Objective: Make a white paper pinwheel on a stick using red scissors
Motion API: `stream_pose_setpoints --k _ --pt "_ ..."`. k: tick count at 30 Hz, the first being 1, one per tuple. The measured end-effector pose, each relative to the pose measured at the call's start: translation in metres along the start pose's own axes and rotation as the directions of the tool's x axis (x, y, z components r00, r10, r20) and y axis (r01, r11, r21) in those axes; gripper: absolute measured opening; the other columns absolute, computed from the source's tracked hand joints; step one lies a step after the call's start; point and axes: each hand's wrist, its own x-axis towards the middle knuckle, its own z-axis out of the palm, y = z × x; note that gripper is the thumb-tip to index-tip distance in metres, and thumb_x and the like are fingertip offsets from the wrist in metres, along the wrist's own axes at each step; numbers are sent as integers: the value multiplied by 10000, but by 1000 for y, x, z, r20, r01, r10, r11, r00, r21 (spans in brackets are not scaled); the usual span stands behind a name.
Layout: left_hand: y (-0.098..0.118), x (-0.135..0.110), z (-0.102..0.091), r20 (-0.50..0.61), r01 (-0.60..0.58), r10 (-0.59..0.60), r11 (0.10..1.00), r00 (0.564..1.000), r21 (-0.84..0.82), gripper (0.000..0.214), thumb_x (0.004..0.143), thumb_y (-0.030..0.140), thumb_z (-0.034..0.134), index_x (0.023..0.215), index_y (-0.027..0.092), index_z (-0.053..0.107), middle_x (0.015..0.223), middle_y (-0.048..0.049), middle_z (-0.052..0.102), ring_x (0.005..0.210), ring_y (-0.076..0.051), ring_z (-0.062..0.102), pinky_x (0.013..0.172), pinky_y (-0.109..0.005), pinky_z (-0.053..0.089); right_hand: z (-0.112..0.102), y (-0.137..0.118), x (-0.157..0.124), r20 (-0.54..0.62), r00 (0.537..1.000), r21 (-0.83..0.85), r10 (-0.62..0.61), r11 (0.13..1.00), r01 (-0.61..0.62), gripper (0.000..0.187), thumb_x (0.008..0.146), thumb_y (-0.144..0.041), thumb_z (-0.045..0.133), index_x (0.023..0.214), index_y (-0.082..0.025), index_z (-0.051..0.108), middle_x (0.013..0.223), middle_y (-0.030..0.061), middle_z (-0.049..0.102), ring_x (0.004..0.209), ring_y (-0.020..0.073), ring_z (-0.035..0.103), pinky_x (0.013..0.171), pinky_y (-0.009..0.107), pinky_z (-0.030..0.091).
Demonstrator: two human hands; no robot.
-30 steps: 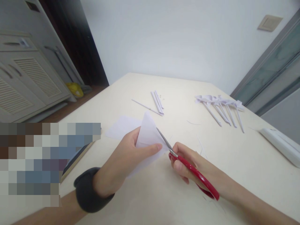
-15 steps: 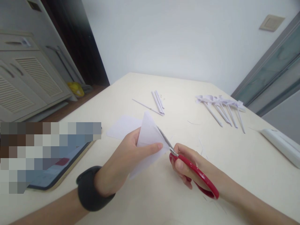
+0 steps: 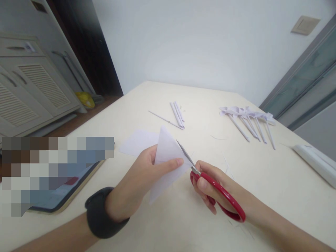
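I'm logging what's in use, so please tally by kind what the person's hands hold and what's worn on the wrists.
Red-handled metal scissors, in the right hand: 1
White paper piece, in the left hand: 1
Black wristband, on the left wrist: 1
Total: 3

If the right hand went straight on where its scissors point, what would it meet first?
Probably the white paper in the left hand: its edge lies alongside the scissors, though depth is hard to judge.

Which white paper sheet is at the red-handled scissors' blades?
The white paper sheet held in the left hand; the other white sheet lies on the cream table, away from the scissors.
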Motion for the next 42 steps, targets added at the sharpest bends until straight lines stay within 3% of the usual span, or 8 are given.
stream_pose_setpoints --k 7,14,24,29,34,42 --pt "0 0 -2 56 -13 14 1000 998 -20 311 813 243 557 1120 207 592 1038 -77 689 938 -287 637 784 -391 502 0 -4 0 -15 1000 -28 15 1000 -15 345 835 -511 484 766 -205 341 664 -43 442 487 68 420 496 222 345" --pt "0 0 -4 49 5 -3 1000 999 -30 348 790 289 602 1129 211 592 1035 -74 694 939 -293 640 788 -395 507 -1 0 -1 1 1000 15 25 1000 -25 313 845 -489 485 790 -204 367 710 -26 447 549 82 423 521 224 353" --pt "-2 0 -3 100 23 -16 997 995 -68 333 769 324 631 1081 206 630 1006 -67 706 916 -274 648 745 -343 521 -2 -2 -2 -65 998 -75 10 997 -15 287 814 -406 584 748 -194 402 680 -52 422 551 60 395 504 190 309" --pt "-3 1 -4 44 11 -11 1000 999 -4 302 778 354 617 1036 200 644 936 -56 720 828 -235 665 661 -286 513 -1 1 0 -72 997 -34 25 999 -28 280 810 -398 591 752 -196 405 654 -59 404 512 55 388 477 190 304" --pt "-2 2 -3 27 21 -21 1000 999 -4 350 767 376 623 1070 200 628 965 -69 713 882 -262 653 697 -325 509 0 4 1 -29 999 47 37 998 -36 280 823 -415 560 767 -207 382 620 -70 382 459 59 382 437 197 291" --pt "-3 3 -4 35 1 -1 1000 999 2 365 767 389 618 1077 197 621 978 -79 706 903 -287 646 725 -370 504 1 3 1 -19 999 13 34 999 -34 297 833 -428 535 740 -204 363 568 -70 422 427 67 408 428 201 309"
